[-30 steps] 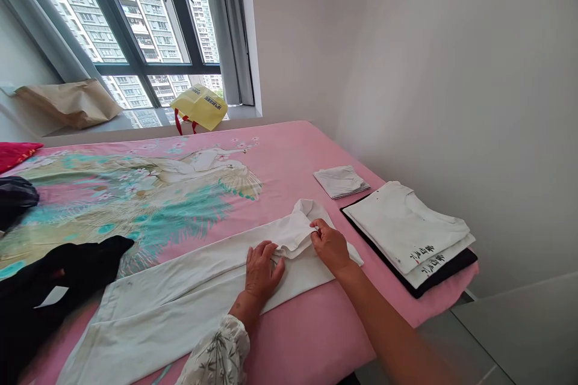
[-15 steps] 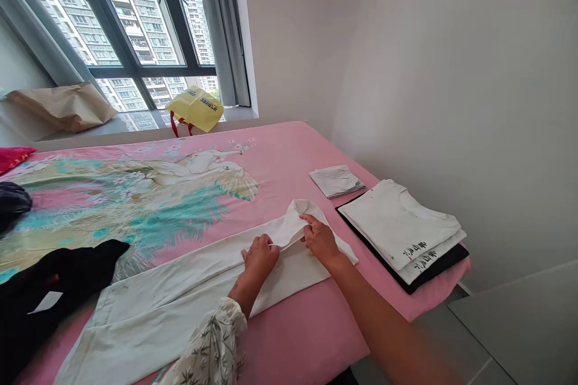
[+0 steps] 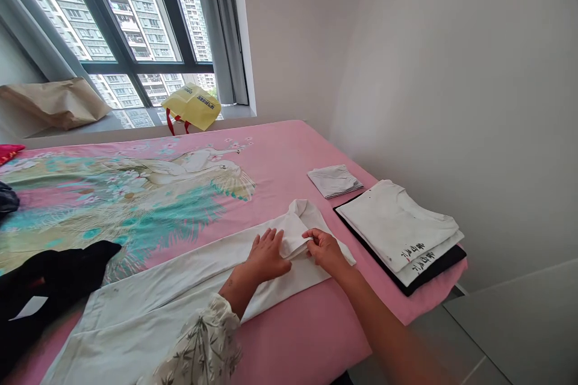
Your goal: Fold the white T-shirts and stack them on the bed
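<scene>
A pair of white trousers (image 3: 149, 307) lies stretched across the near side of the bed, with part of the cloth turned over at its right end. My left hand (image 3: 267, 257) rests on the cloth with its fingers extended. Just to its right, my right hand (image 3: 324, 251) pinches an edge of the folded-over cloth between thumb and fingers. Right of my hands are folded white T-shirts (image 3: 392, 222) with black lettering, stacked on a folded black garment (image 3: 409, 290). A small folded light-grey garment (image 3: 335, 181) lies behind that stack.
The bed has a pink sheet (image 3: 289, 144) with a bird pattern. A black garment (image 3: 54, 280) with a white label lies at the left. On the window sill are a yellow bag (image 3: 194, 107) and a brown paper bag (image 3: 58, 102). A wall borders the bed's right side.
My left hand has opened from a pinch and now lies flatter on the trousers. My right hand has shifted slightly down and toward me, still pinching cloth. The view has turned slightly right.
</scene>
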